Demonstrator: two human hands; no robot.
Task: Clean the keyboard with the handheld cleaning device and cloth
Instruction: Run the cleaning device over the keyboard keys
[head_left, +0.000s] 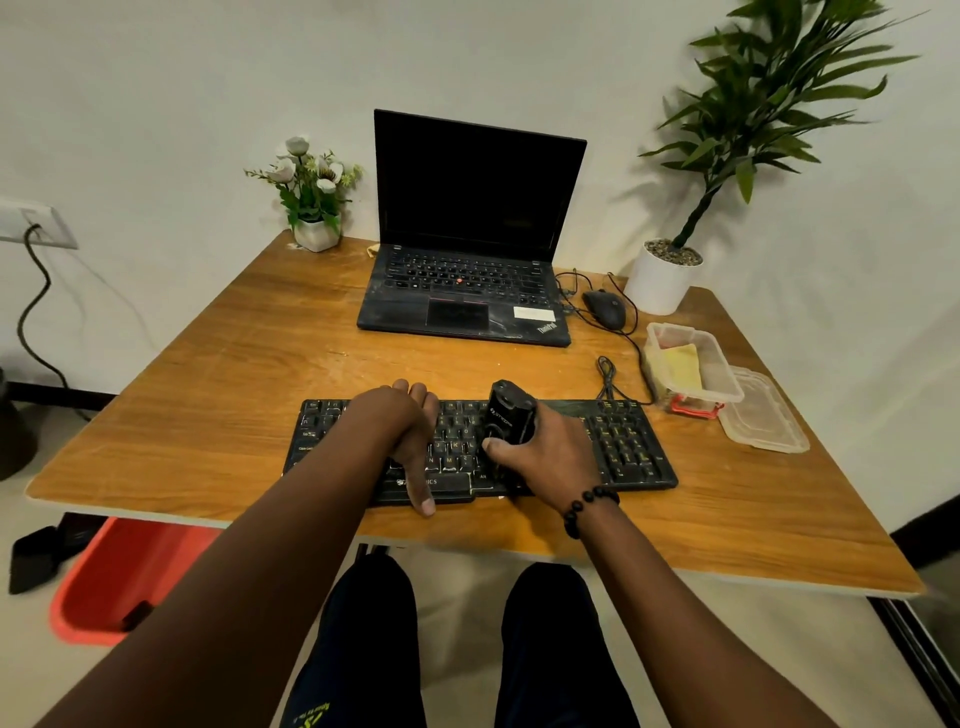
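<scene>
Under both hands (410, 431) (545, 457) — keyboard (628, 447) middle hidden — cleaning device (511, 413) nozzle unseen.

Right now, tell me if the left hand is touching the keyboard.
Touching: the head view shows the left hand resting flat across the black keyboard's keys.

Open ThinkPad laptop (470, 244) far centre; flower pot (315, 234) far left; mouse (605, 307), potted plant (662, 278) far right.
</scene>
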